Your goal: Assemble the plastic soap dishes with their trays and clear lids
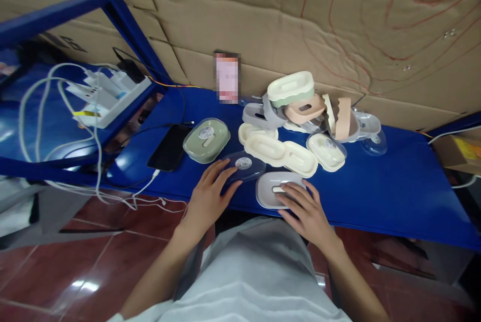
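Observation:
My left hand (210,194) rests at the blue shelf's front edge with its fingers apart, the fingertips on a clear oval lid (251,169) that bears a round white label. My right hand (306,206) lies over the right part of a pale grey soap dish (265,194). Its fingers are spread, some reaching inside near a whitish slot in the middle, and they cover the dish's right side. Left of the lid stands a green soap dish (206,149) under a clear labelled cover. Just behind the lid and grey dish lie cream oval trays (265,149).
Behind the trays is a pile of soap dish parts, with a peach piece (342,119) and a cream-and-green dish (291,89). A black phone (171,147) lies to the left, near a white power strip (124,101) with tangled cables. Cardboard (244,16) lines the back.

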`<state>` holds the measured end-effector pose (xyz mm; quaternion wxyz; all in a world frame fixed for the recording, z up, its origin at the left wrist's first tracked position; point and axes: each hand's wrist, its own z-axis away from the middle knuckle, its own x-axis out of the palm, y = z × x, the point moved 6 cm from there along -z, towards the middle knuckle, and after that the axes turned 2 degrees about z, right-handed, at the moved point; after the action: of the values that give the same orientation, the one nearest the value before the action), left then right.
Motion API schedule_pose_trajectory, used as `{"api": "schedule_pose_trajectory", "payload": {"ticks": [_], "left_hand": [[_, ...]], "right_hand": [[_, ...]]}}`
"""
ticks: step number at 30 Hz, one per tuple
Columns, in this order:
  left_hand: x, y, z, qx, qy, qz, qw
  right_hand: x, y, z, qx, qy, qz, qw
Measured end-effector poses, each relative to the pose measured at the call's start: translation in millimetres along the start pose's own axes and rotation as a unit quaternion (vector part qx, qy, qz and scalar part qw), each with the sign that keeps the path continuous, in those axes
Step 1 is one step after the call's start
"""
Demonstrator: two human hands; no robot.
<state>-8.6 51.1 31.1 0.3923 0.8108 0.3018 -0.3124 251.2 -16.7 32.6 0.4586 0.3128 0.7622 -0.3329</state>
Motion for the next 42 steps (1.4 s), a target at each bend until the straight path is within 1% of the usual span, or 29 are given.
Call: {"api": "schedule_pose_trajectory", "payload": {"ticks": [3,5,8,9,10,11,14,15,17,21,27,31,37,39,42], "left_hand": [[-11.3,1.1,10.7,-0.031,0.034,0.037,0.998],[-12.1,5.6,15.3,-0.042,0.045,0.063,0.996],[-4.5,22.1,16.9,-0.016,0.048,0.099,0.994],[-0.9,29.3,16.4,0.002,0.046,0.107,0.993],[2.8,36.7,15.8,0.021,0.044,0.112,0.992],[6.2,43.8,15.3,0.040,0.042,0.114,0.992],[13.6,61.5,15.6,0.099,0.029,0.109,0.989],[14.8,65.7,16.4,0.117,0.024,0.103,0.988],[15.9,71.7,18.5,0.146,0.013,0.083,0.986],[15.3,78.3,22.1,0.185,0.001,0.037,0.982],[12.7,82.1,22.8,0.205,0.012,0.030,0.978],[15.4,81.5,23.8,0.209,0.004,0.031,0.977],[20.2,72.5,26.8,0.168,-0.001,0.076,0.983],[17.5,68.3,30.2,0.163,0.000,0.073,0.984],[5.8,58.1,38.9,0.154,0.013,0.054,0.986]], "right_hand": [[4.0,-0.7,0.9,0.000,-0.013,-0.012,1.000],[7.5,0.3,2.2,0.015,-0.003,-0.036,0.999],[6.6,6.1,5.6,0.059,0.079,-0.094,0.991],[6.1,8.1,6.8,0.071,0.100,-0.108,0.987],[6.3,9.5,7.2,0.077,0.103,-0.113,0.985],[7.2,10.4,7.0,0.078,0.089,-0.110,0.987],[8.9,13.4,5.9,0.071,0.008,-0.087,0.994],[7.7,14.7,6.1,0.067,-0.009,-0.087,0.994],[3.4,17.9,7.3,0.057,-0.021,-0.090,0.994],[-1.1,23.1,11.8,0.035,-0.014,-0.070,0.997],[-0.5,25.0,15.5,0.022,-0.008,-0.065,0.998],[-3.1,23.4,15.4,0.011,0.003,-0.046,0.999],[-1.2,16.7,12.9,0.019,0.007,-0.026,0.999],[1.4,13.3,10.6,0.015,-0.007,-0.030,0.999],[2.1,11.5,4.9,0.004,-0.017,-0.042,0.999]]}}
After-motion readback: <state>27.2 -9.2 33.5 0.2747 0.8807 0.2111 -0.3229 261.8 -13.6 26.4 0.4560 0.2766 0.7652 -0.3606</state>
